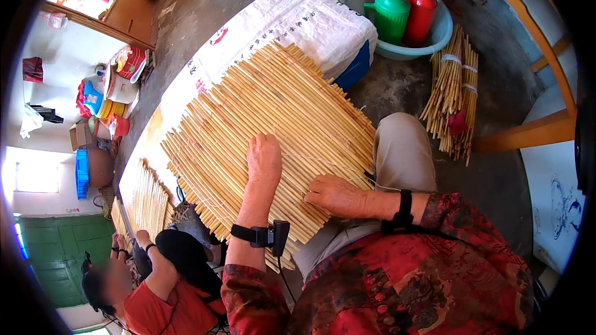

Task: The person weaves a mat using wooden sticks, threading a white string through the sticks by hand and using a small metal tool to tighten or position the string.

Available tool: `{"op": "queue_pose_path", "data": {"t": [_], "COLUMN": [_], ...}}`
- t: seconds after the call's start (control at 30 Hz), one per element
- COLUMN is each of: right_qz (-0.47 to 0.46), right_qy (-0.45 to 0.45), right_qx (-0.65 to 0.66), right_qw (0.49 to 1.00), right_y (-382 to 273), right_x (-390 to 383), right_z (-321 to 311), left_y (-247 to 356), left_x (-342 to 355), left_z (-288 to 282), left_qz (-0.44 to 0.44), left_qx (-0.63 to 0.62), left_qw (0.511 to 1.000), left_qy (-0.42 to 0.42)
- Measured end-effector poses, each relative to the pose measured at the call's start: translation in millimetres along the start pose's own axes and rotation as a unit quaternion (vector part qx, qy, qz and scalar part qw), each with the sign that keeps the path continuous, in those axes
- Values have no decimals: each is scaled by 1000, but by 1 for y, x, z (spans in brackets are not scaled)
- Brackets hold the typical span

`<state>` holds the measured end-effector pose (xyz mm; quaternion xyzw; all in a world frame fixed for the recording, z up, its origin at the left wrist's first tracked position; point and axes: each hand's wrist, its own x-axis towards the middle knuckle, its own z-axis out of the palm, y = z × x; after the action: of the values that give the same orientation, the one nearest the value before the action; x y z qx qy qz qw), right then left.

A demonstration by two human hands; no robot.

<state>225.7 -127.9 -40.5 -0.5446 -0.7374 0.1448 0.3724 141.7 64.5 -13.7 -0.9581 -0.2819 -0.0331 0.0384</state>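
A mat of straw-coloured stalks (298, 99), laid side by side and bound with thin pale string (323, 162), slants across my lap and the table edge. Over its middle, my left hand (264, 156) is closed in a fist-like pinch, with the string passing close by; what the fingers hold is hidden. My right hand (335, 195) rests lower on the mat, near its right edge, fingers curled down against the stalks. Whether it grips string or a stalk cannot be made out. A loose strand of string trails near my right wrist and knee.
A white printed sack cloth (273, 15) covers the table beyond the mat. Vacuum flasks (391, 15) stand in a pale blue basin (397, 53); tied stalk bundles (456, 87) lie on the floor. At lower left, a co-worker in red (149, 298) handles another stalk mat (149, 198).
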Motion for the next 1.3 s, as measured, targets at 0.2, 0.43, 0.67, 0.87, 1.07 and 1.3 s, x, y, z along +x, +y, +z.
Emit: {"op": "queue_pose_path", "data": {"t": [0.2, 0.43, 0.67, 0.87, 1.07, 1.3], "right_qz": [-22, -47, -28, -47, -51, 112], "right_qy": [21, 25, 53, 81, 109, 252], "right_qx": [-18, -89, -86, -115, -154, -709], "right_qw": [999, 995, 995, 989, 981, 649], "right_y": [2, 16, 28, 24, 19, -108], "right_x": [3, 4, 11, 17, -9, -102], "right_z": [10, 43, 41, 37, -63, -462], "left_y": [0, -22, -30, -58, -41, -42], "left_x": [-7, -9, 3, 9, 19, 4], "left_z": [-3, 22, 27, 70, 63, 63], "left_qz": [25, 110, 52, 100, 129, 208], "left_qx": [10, 143, 22, 19, 9, 63], "left_qw": [1000, 983, 990, 994, 992, 964], "left_qy": [-8, -38, -126, -29, -10, 151]}}
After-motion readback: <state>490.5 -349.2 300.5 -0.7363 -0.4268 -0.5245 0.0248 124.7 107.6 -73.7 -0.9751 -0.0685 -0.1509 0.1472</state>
